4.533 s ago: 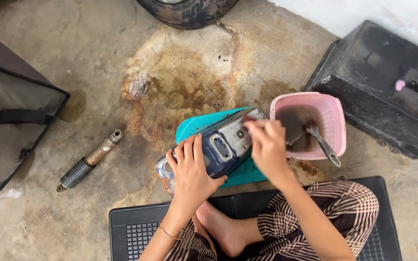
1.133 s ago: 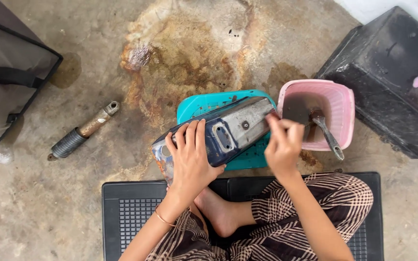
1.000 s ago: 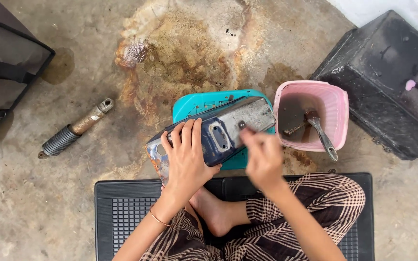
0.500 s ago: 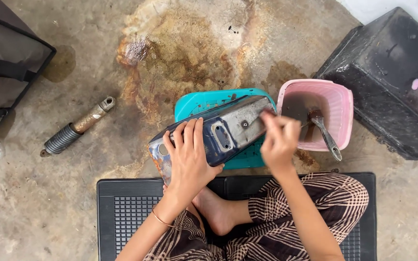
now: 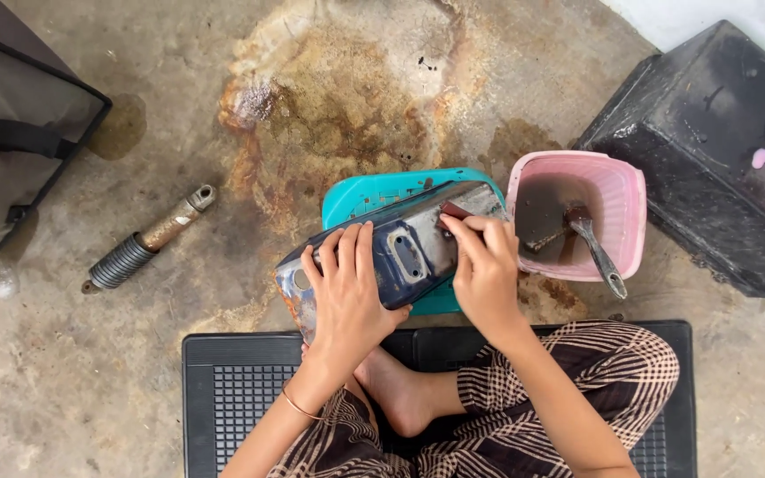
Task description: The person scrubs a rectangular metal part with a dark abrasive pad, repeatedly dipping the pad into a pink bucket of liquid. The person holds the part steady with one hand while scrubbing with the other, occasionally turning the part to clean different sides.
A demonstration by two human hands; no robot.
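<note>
Hands (image 5: 347,292) (image 5: 486,270) grip metal tank (image 5: 400,257); teal basket (image 5: 374,190), pink tub (image 5: 617,199) adjacent.

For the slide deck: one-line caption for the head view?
Seated person's left hand steadies a dark metal part over a teal basket while the right hand presses on it.

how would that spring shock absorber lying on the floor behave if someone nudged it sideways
The shock absorber is a long round cylinder lying flat on the concrete floor, so it would probably roll rather than slide. Its metal coil and rusty body suggest it is stiff and fairly heavy for its size. The end eyes may make any roll uneven.
</note>
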